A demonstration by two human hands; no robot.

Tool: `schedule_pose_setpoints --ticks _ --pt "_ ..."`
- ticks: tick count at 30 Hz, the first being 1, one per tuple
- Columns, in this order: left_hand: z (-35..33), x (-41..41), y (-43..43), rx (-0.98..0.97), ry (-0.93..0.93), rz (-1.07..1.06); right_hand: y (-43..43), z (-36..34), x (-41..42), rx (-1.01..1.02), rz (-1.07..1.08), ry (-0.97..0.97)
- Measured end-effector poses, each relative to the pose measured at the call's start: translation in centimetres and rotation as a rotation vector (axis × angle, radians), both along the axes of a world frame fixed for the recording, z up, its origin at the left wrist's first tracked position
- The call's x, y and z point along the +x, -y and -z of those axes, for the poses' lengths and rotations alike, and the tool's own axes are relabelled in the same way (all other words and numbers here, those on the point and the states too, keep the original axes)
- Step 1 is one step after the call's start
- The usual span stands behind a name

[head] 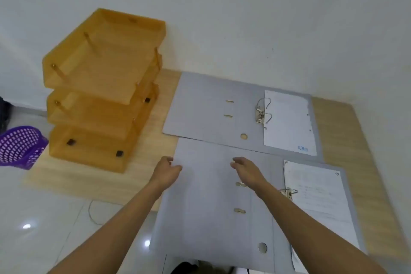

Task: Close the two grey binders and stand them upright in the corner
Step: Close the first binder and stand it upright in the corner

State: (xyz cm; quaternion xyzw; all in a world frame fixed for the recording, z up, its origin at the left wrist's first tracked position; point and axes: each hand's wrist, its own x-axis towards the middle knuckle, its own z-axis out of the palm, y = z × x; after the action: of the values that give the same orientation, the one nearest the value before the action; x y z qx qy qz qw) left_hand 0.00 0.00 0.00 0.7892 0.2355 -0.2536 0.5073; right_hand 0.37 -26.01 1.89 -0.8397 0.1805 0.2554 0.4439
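both grey binders lie open and flat on the wooden board (333, 118), the near binder (211, 207) under your loosely curled, empty left hand (166, 171) and right hand (246, 169), the far binder (211, 104) along the wall-side edge.

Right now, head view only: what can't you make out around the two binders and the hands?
- Near binder: its bottom edge is cut off by the frame's lower edge.
- Its ring mechanism: partly hidden by the right forearm.
- Left hand and right hand: motion-blurred, contact with the cover unclear.
- Printing on the far binder's sheet: too small and blurred.
- Purple basket: cut off by the left edge.
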Motion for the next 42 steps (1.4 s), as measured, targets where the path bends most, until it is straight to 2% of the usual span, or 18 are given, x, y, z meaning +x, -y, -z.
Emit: schedule_pose_setpoints --ticks 4,9,17,20,22,26,28,31,34,37,42 --pt "1.6 -2.4 0.1 0.101 -0.052 0.021 -1.7 1.7 -1.0 -0.038 -0.1 -0.023" --pt "2.5 -4.0 1.0 0.196 0.008 -0.014 -1.5 4.4 -3.0 -0.178 -0.255 -0.059" --pt "3.9 -5.0 0.6 0.171 -0.02 -0.221 -2.1 5.6 -5.4 -0.267 -0.414 -0.054" --pt "3.3 -5.4 0.3 0.07 -0.042 -0.352 -2.0 5.0 -5.9 -0.162 -0.364 -0.065" --pt "2.0 -6.0 0.4 -0.015 -0.02 -0.354 -1.4 3.9 -6.2 -0.06 -0.304 -0.073" --pt "-3.2 -8.0 1.5 -0.139 0.092 -0.299 0.1 1.2 -7.3 0.082 -0.368 0.006" --pt "-6.4 -9.4 3.3 -0.232 0.067 -0.215 1.1 -0.9 -8.4 0.144 -0.411 0.08" --pt "-10.1 -11.1 7.5 -0.469 0.042 -0.1 2.3 -4.3 -9.9 0.246 -0.434 0.172" --pt "-12.1 -11.8 13.0 -0.654 0.152 -0.039 4.2 -8.0 -11.1 0.348 -0.414 0.265" --pt "-12.5 -12.0 19.4 -0.65 0.256 -0.047 7.4 -11.4 -11.9 0.435 -0.32 0.343" --pt "-9.1 -12.7 27.9 -0.403 0.358 0.082 13.0 -12.9 -12.9 0.405 -0.148 0.363"
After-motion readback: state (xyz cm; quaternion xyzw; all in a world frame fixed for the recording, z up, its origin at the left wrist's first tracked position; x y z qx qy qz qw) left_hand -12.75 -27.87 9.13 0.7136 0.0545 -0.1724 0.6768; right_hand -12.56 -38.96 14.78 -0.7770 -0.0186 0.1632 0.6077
